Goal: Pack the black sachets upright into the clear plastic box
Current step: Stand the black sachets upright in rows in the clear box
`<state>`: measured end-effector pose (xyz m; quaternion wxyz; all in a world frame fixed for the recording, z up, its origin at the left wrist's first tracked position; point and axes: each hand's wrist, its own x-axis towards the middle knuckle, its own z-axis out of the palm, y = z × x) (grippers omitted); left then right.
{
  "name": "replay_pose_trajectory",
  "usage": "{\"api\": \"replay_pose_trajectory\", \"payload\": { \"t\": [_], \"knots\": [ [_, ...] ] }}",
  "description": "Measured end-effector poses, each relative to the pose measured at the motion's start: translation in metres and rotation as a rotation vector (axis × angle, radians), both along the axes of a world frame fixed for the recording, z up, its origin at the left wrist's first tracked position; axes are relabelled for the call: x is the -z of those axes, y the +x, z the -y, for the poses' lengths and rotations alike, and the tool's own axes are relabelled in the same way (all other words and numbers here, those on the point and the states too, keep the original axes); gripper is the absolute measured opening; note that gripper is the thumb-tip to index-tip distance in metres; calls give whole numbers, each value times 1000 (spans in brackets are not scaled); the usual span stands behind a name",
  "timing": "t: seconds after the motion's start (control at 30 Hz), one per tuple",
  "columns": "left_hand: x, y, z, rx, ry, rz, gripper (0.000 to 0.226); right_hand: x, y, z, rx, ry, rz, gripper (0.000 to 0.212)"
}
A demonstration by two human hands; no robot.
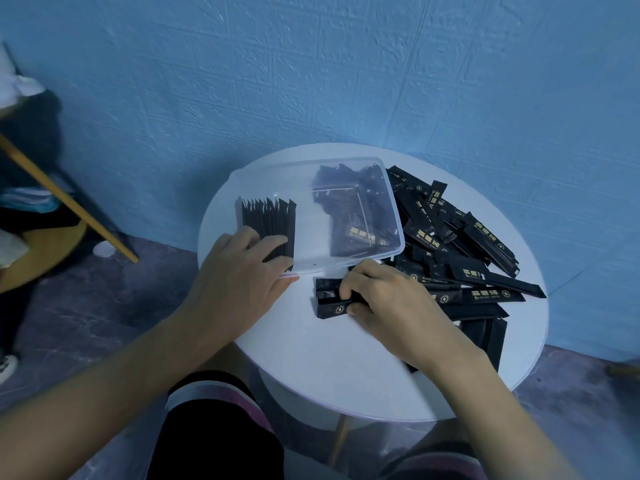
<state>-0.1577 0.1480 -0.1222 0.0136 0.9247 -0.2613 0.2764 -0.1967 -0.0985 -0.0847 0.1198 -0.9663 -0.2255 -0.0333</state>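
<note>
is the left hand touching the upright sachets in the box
Touching. In the head view the left hand lies on the upright sachets in the clear box.

The clear plastic box (346, 259) sits open on the far left part of the tabletop (329, 375), rectangular with rounded corners. A row of black sachets (268, 220) stands upright at its left end, packed side by side. Jumbled sachets (353, 216) show in its right half. A loose pile (467, 237) of gold-printed sachets sprawls flat to the box's right, touching it. A small bundle (329, 301) lies flat just near of the box, gripped by the right hand (391, 306).
</note>
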Motion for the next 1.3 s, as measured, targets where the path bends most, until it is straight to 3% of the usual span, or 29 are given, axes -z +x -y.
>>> {"api": "replay_pose_trajectory", "payload": {
  "t": [0.3,0.43,0.5,0.57,0.67,0.73,0.8,0.87,0.93,1.1,1.3],
  "knots": [
    [-2,1,-1,-7,22,-14,26,-16,3,-8,-24,298,-55,10],
    [-1,1,-1,-6,23,2,40,-23,11,-12,14,705,-203,16],
    [-1,1,0,-12,31,-3,37,-29,18,-17,26,934,-170,22],
    [-1,1,0,-13,34,-9,29,-35,28,-23,53,1037,-88,23],
    [-1,0,0,-15,34,-21,28,-36,49,-35,138,989,57,20],
    [-1,-1,0,-14,28,-11,27,-29,66,-43,227,828,112,16],
    [-1,-2,2,-10,28,4,27,-20,79,-49,310,569,66,11],
    [0,-2,2,-6,34,12,26,-12,88,-55,363,314,-10,20],
    [-1,-2,2,-9,42,15,25,-9,92,-61,380,200,-70,26],
    [0,-4,3,0,55,29,25,-10,99,-64,327,347,-299,31],
    [-2,-3,2,6,40,12,33,-10,98,-59,256,622,-418,15]
  ]
}}
